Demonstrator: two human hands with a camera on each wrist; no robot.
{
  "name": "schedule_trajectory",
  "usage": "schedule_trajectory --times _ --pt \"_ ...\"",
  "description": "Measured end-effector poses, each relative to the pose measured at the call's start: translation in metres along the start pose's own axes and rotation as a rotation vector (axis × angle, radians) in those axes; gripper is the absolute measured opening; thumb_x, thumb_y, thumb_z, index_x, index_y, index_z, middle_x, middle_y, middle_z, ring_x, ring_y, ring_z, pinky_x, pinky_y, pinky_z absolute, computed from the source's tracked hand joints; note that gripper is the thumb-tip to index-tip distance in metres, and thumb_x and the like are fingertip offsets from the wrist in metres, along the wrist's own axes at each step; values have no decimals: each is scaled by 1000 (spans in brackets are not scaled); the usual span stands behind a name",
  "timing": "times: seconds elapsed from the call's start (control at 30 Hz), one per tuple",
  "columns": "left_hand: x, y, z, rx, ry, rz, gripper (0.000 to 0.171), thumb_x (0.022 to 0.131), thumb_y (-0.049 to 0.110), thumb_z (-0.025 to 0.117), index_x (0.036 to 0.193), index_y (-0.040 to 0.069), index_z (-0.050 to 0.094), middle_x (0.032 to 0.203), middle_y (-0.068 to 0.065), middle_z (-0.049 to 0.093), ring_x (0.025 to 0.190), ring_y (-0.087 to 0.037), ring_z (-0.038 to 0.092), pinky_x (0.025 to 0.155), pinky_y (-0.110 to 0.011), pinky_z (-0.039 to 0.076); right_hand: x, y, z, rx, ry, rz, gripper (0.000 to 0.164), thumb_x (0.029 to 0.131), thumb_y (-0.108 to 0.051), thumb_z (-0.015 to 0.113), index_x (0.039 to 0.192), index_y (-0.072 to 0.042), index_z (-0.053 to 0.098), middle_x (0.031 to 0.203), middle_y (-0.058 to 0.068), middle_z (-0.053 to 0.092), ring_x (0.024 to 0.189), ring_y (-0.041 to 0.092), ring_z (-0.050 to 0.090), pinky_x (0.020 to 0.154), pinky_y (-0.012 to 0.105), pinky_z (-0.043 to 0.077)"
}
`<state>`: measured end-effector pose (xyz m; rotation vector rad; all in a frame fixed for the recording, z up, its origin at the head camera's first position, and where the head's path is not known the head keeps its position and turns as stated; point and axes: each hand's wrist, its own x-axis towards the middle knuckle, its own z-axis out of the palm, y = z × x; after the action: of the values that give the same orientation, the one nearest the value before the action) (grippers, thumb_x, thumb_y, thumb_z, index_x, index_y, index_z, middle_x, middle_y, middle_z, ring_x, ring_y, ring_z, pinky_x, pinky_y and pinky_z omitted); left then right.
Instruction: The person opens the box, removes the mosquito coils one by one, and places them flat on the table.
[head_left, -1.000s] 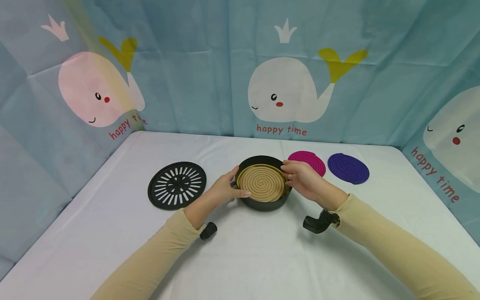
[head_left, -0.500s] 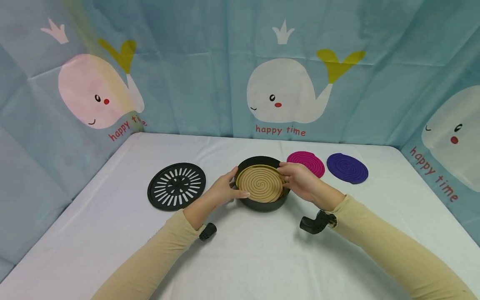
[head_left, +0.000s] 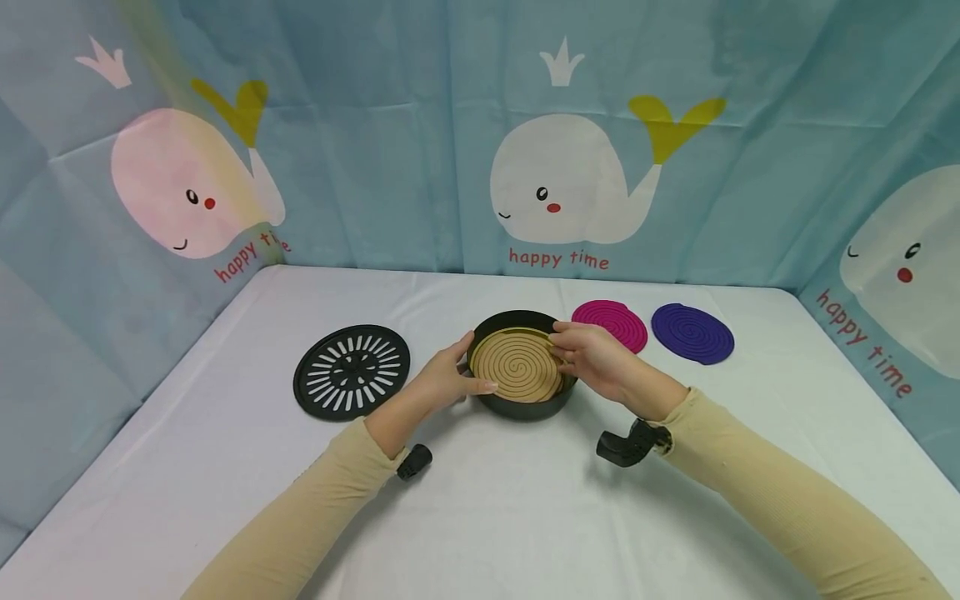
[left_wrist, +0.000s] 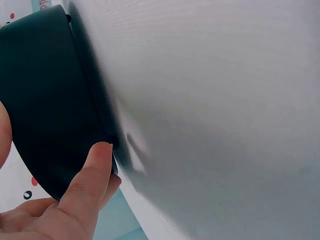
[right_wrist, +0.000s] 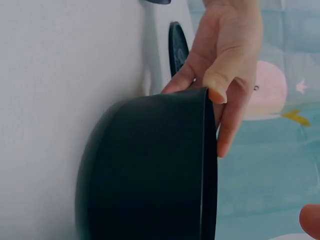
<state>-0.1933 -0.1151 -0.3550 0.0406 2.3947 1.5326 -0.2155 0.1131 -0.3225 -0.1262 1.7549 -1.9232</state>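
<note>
A round black pan-like dish (head_left: 525, 411) stands on the white cloth in the head view. Inside it lies a tan spiral-patterned mat (head_left: 513, 367), with a darker yellow edge showing beneath. My left hand (head_left: 442, 377) grips the dish's left side, its thumb over the rim; the right wrist view shows that left hand (right_wrist: 225, 65) at the dish wall (right_wrist: 150, 160). At the opposite rim, my right hand (head_left: 600, 358) has its bent fingertips over the mat's right edge; I cannot tell whether they pinch it. One right fingertip (right_wrist: 311, 220) shows in the right wrist view.
A black slotted disc (head_left: 352, 372) lies left of the dish. Behind to the right are a pink spiral mat (head_left: 626, 327), partly behind the right hand, and a purple spiral mat (head_left: 692, 334). A blue whale-printed curtain (head_left: 420, 167) closes off the back and sides.
My right hand has shifted slightly left, its fingertips further in over the tan mat's edge. The left hand keeps its hold on the dish.
</note>
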Motion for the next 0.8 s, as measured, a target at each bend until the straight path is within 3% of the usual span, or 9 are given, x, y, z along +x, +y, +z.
schedule_trajectory --times 0.3,0.8 --pt "2 -3 0 1 2 -6 98 82 11 79 157 10 15 159 -17 17 141 -34 29 111 -45 31 7 -1 -1 -39 34 25 64 101 -7 36 153 6 1 160 24 1 147 36 3 117 50 10" --pt "2 -3 0 14 5 -8 98 82 11 79 156 10 15 159 -17 18 142 -33 27 113 -45 26 14 -6 -7 -86 50 44 58 100 -9 37 151 8 16 156 28 16 144 40 16 115 55 17"
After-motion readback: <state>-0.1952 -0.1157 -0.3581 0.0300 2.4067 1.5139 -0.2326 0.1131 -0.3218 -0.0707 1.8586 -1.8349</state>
